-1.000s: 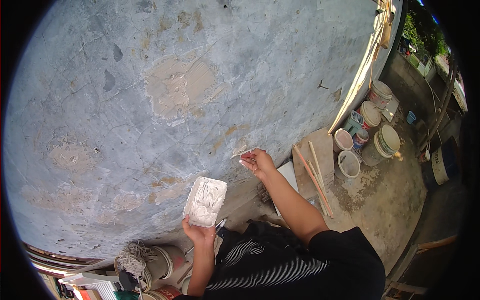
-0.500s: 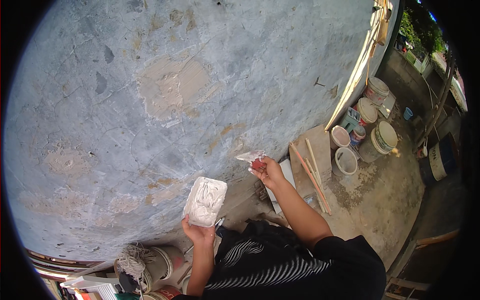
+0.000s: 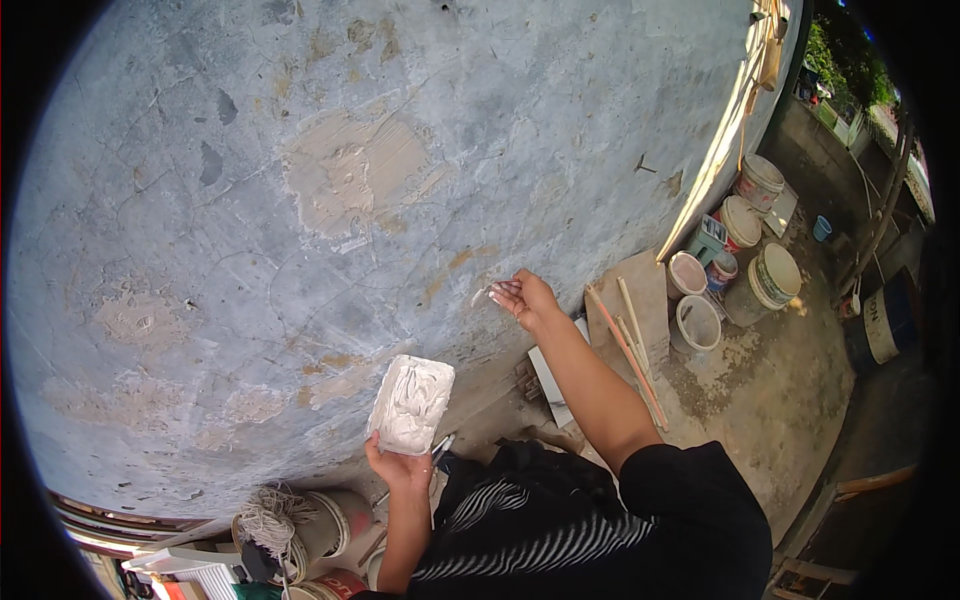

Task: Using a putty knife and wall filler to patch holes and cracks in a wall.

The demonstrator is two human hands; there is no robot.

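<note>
My left hand [image 3: 400, 465] is closed on the lower edge of a white rectangular tub [image 3: 411, 405] filled with thick whitish putty. To its right, my right hand [image 3: 527, 300] is raised close to the blue-grey wall [image 3: 300, 270], its fingers closed round a putty knife [image 3: 480, 297]. Only a thin part of the knife's blade shows at the wall; its red handle, seen half a second ago, is hidden by the hand. White smears mark the right fingertips. A beige patch of spread filler [image 3: 355, 170] covers part of the wall higher up, left of the knife.
Several buckets [image 3: 778, 272] stand on the floor at the right. Wooden sticks [image 3: 630, 350] lean on a board [image 3: 640, 290] near my right arm. At the lower left, a string mop [image 3: 272, 520] rests by a bucket. A nail-like bit [image 3: 646, 165] sticks out of the wall.
My right hand has moved slightly up and turned, taking the putty knife to the wall; its broad blade now shows only as a sliver. The tub stays almost still in my left hand.
</note>
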